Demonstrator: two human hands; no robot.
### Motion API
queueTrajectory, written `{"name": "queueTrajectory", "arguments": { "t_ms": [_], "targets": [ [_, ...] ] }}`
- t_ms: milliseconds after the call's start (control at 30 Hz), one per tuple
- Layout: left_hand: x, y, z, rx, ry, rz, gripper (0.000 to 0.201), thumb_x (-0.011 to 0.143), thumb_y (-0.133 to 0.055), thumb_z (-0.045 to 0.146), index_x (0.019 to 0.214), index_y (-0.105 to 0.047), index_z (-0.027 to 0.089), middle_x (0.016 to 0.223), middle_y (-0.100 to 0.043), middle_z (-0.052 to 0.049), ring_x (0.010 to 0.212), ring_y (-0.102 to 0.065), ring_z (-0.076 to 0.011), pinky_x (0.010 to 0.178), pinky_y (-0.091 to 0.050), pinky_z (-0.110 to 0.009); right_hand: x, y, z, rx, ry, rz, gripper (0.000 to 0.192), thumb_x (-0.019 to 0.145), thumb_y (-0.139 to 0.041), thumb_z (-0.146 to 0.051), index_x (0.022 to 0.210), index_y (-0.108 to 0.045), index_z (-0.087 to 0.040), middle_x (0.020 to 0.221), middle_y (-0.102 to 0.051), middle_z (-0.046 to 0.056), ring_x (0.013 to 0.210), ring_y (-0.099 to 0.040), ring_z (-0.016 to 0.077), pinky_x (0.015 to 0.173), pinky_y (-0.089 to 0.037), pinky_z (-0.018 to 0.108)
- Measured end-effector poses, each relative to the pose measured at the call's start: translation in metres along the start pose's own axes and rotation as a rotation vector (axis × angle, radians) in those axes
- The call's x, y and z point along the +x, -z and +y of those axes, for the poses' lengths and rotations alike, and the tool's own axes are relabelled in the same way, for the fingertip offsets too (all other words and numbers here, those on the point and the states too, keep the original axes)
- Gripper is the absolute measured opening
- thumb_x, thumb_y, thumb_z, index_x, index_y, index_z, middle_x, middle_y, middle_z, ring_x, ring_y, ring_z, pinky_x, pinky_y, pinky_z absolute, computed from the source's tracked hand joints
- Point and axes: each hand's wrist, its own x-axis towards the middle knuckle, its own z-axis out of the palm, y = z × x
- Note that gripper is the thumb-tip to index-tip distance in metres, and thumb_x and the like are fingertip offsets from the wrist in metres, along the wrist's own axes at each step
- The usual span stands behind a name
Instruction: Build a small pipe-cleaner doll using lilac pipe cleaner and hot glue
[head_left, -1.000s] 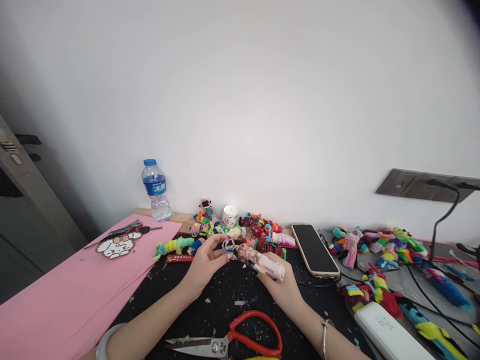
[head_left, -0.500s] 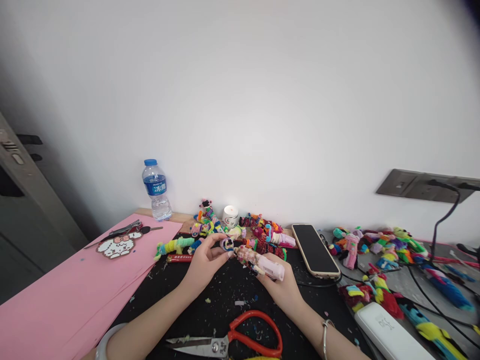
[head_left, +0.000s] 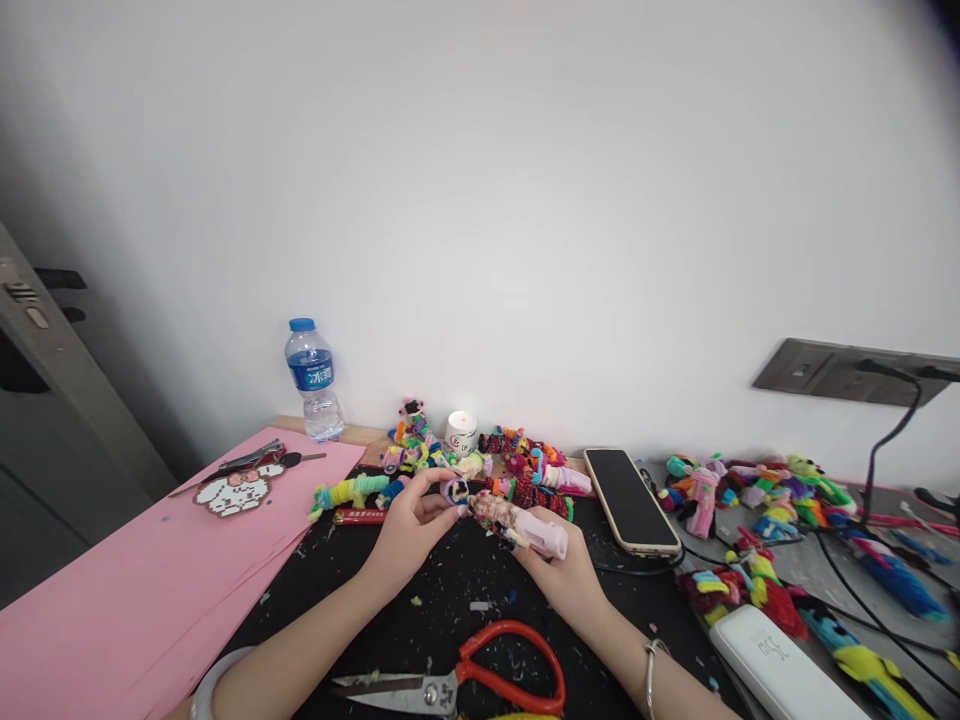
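Note:
Both hands hold one pipe-cleaner doll [head_left: 499, 512] that has a pale pink plastic end, over the black work surface. My left hand [head_left: 412, 515] pinches its small purple and dark head between thumb and fingers. My right hand [head_left: 562, 575] grips the body near the pink end, and some of its fingers are hidden behind it. In front of the hands lie red-handled scissors [head_left: 510, 640], blades pointing left. Just beyond my fingers is a pile of colourful pipe-cleaner figures [head_left: 536, 450], and a yellow-green one [head_left: 349, 492] lies left of it.
A phone [head_left: 628, 500] and white power bank [head_left: 780, 665] lie to the right, with cables and more fuzzy figures [head_left: 772, 490]. On the left are pink sheets [head_left: 150, 560], a keychain [head_left: 234, 492] and a water bottle [head_left: 311, 380]. A white paper roll [head_left: 460, 432] stands by the wall.
The doll's head has turned very slightly between my left fingers. Otherwise the hands and the things around them stay in place.

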Motion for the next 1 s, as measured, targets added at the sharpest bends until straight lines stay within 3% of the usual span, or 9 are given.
{"name": "queueTrajectory", "arguments": {
  "t_ms": [433, 600, 867, 1000],
  "targets": [
    [0.0, -0.0002, 0.0004, 0.022, -0.003, 0.022, 0.031, 0.071, -0.066, 0.022, 0.1, -0.054, 0.021, 0.097, -0.061, -0.002, 0.078, -0.062, -0.0152, 0.072, -0.049, -0.027, 0.0007, 0.0002, -0.0009, -0.065, -0.003, -0.003, 0.01, 0.073, -0.057, -0.016, 0.067, -0.049, -0.019, 0.063, -0.053, -0.002, 0.058, -0.049, 0.0138, 0.053, -0.039, 0.023],
    [0.0009, 0.0002, -0.0007, -0.012, -0.004, 0.032, 0.031, 0.071, -0.067, 0.022, 0.099, -0.054, 0.021, 0.1, -0.061, -0.003, 0.08, -0.063, -0.0162, 0.076, -0.05, -0.03, 0.0006, 0.0011, -0.0013, -0.122, 0.003, 0.016, 0.003, 0.075, -0.056, -0.017, 0.073, -0.055, -0.019, 0.069, -0.058, 0.0, 0.062, -0.053, 0.0153, 0.057, -0.041, 0.024],
    [0.0051, 0.0021, -0.0011, -0.076, -0.023, 0.104, 0.032, 0.07, -0.068, 0.025, 0.099, -0.054, 0.02, 0.105, -0.062, -0.004, 0.078, -0.065, -0.0169, 0.078, -0.051, -0.033, -0.0009, 0.0015, -0.0037, -0.484, 0.139, -0.004, 0.016, 0.078, -0.056, -0.022, 0.093, -0.057, -0.02, 0.087, -0.063, 0.003, 0.076, -0.056, 0.0195, 0.071, -0.032, 0.031],
    [0.0037, 0.0025, 0.0035, -0.038, -0.045, 0.139, 0.032, 0.072, -0.066, 0.026, 0.1, -0.052, 0.02, 0.098, -0.064, -0.003, 0.076, -0.065, -0.0168, 0.078, -0.05, -0.033, -0.0027, 0.0001, -0.0054, -0.619, 0.11, -0.042, 0.03, 0.074, -0.052, -0.018, 0.104, -0.054, -0.021, 0.094, -0.061, 0.005, 0.085, -0.055, 0.0234, 0.074, -0.028, 0.034]
  ]
}}
